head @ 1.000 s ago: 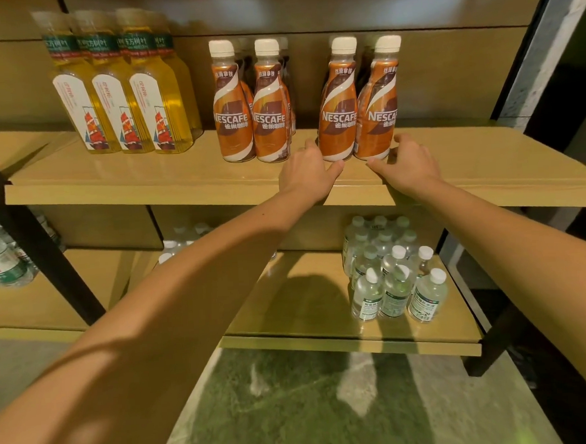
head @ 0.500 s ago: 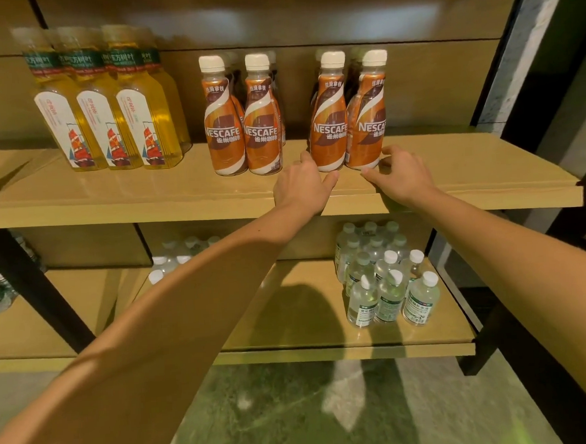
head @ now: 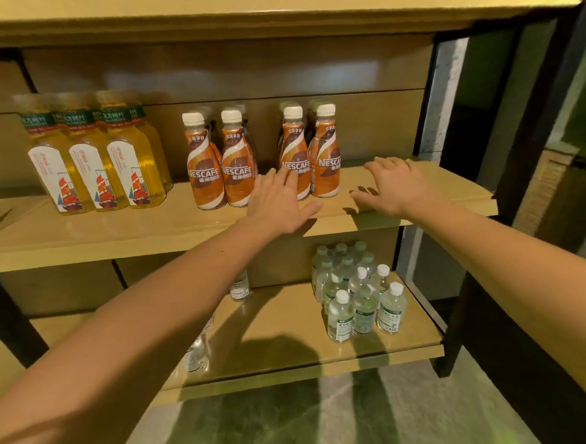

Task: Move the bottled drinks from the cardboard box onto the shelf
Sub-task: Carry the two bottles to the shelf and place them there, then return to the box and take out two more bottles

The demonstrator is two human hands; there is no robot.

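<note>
Orange Nescafe bottles with white caps stand upright on the middle shelf (head: pixel 114 232) in two groups: a left pair (head: pixel 219 161) and a right pair (head: pixel 325 151), with more bottles behind each. My left hand (head: pixel 276 202) hovers with spread fingers in front of the gap between the groups, its fingertips over the base of the right pair. My right hand (head: pixel 392 186) is spread flat just right of the right pair, holding nothing. No cardboard box is visible.
Yellow tea bottles (head: pixel 92 158) stand at the left of the same shelf. Small clear water bottles (head: pixel 354 293) crowd the lower shelf's right side, a few more (head: pixel 239 288) further left. A dark post (head: pixel 462 211) bounds the shelf's right end. Green marbled floor (head: pixel 297 427) lies below.
Both hands have opened and lifted off the bases of the right pair of Nescafe bottles; the right hand moved further right. The camera tilted upward, showing the upper shelf.
</note>
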